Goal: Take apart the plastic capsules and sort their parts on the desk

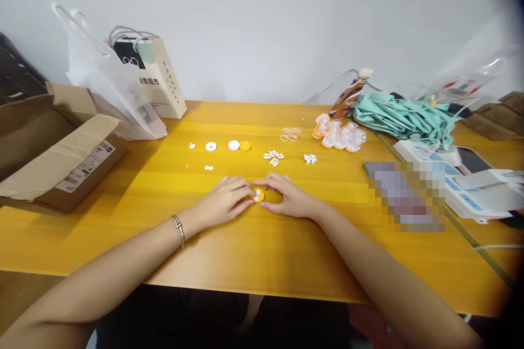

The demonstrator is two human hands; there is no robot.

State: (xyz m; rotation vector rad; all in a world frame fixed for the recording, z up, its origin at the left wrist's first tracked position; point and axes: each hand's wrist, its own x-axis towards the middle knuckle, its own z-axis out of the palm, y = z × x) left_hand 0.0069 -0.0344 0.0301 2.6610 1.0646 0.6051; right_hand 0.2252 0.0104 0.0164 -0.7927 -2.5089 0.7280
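shows glossy wood grain on the table (254, 253), matt cardboard on the left box (61, 158), smooth plastic on the orange disc (261, 197).

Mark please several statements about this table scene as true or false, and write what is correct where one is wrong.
1. The fingers of the left hand and the right hand are at a small orange round piece. True.
2. The bracelet is on the right wrist. False: it is on the left wrist.
3. The yellow round piece is left of the white disc beside it. False: it is on the disc's right.
4. An open cardboard box is at the left side of the table. True.
5. The brown bottle is beside the white plastic bag. False: it is beside the turquoise fabric.
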